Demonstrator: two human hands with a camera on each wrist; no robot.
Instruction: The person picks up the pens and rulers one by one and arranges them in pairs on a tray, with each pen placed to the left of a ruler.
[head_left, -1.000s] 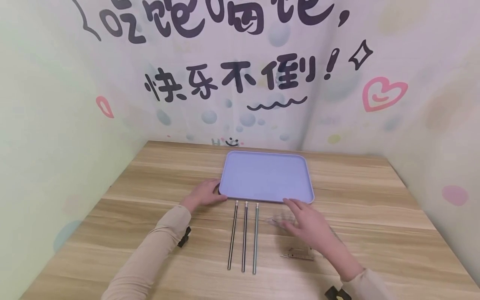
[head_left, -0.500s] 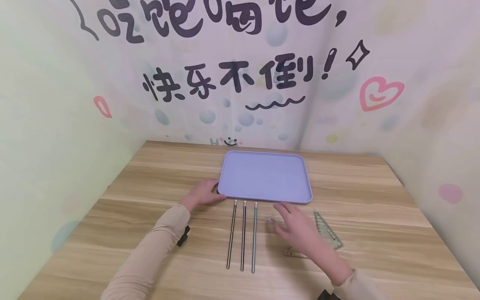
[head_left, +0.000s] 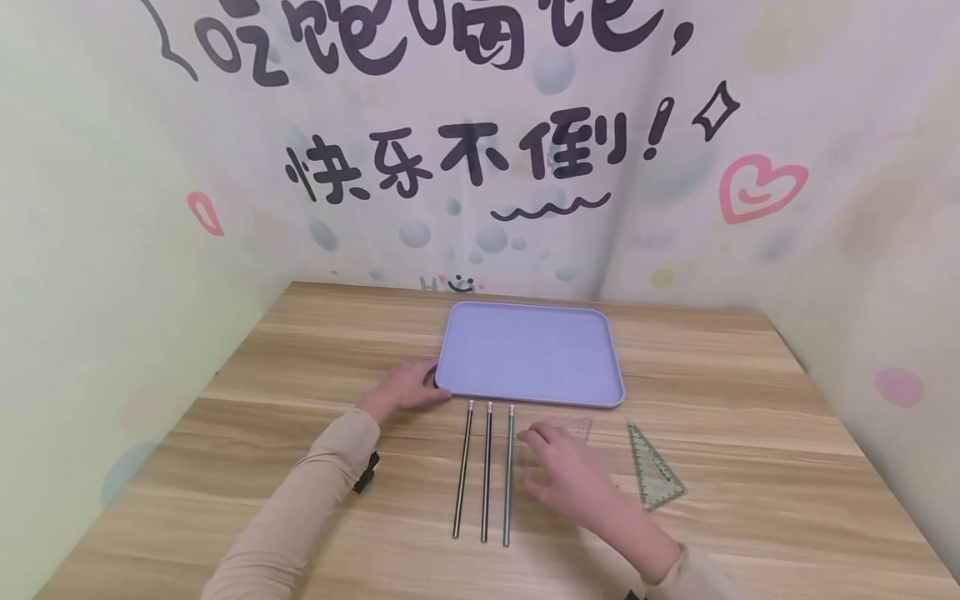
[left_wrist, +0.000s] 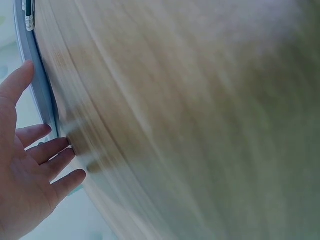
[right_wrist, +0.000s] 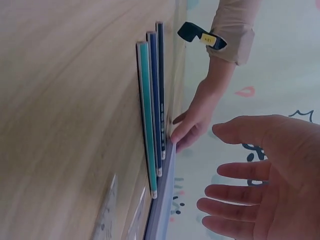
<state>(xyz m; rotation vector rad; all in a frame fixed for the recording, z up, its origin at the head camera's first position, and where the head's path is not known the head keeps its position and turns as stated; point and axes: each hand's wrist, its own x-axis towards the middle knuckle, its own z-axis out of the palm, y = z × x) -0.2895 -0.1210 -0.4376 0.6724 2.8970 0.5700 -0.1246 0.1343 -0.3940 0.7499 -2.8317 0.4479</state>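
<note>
The tray [head_left: 530, 354] is touched by the left hand [head_left: 405, 386], pencils [head_left: 487, 475] flanked by the right hand [head_left: 567, 472], fingers spread. "快乐不倒!" [head_left: 475, 154] is printed behind.

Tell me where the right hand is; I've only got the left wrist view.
Observer: The right hand is just to the right of the teal pencil, by the head view.
Operator: How many of those in all?
Observer: Three pencils, laid side by side.
Operator: And further right, past that hand?
Observer: A greenish see-through triangle ruler, lying on the table.
</note>
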